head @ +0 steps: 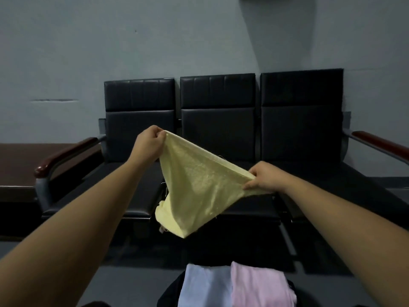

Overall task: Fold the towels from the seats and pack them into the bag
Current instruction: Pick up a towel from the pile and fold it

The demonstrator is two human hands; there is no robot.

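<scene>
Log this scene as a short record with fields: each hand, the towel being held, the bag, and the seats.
left hand: pinches one end of the yellow towel, held higher
right hand: pinches the other end, held lower
yellow towel: stretched between both hands in the air in front of the seats, the rest hanging down, not yet folded
bag: dark, at the bottom edge of the view
in bag: blue towel and pink towel, side by side
seats: three black ones in a row, no towel seen on them

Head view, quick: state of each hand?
Left hand: closed, pinching a corner of the pale yellow cloth towel.
Right hand: closed, pinching its other top corner.
</scene>
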